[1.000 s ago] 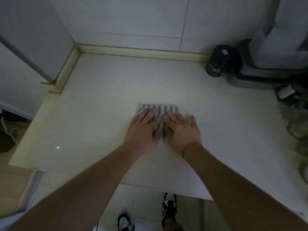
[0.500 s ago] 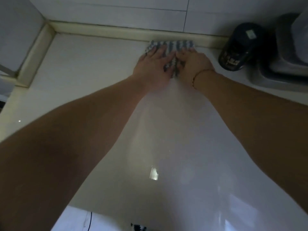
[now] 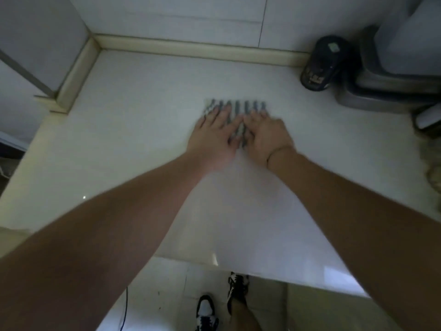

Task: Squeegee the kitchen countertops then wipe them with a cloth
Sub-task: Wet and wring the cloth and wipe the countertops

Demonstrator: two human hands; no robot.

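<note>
A: Status?

B: I see the left hand [image 3: 212, 137] and right hand [image 3: 267, 137], fingers flat, pressing the grey-striped folded cloth [image 3: 236, 108] mid-way across the white glossy desk [image 3: 133, 130].

A: Procedure?

B: Apply even pressure; overlap strokes; avoid the black jar [image 3: 321, 64] far right.

Striped cloth [image 3: 238, 108] flat on white countertop [image 3: 133, 130]
</note>
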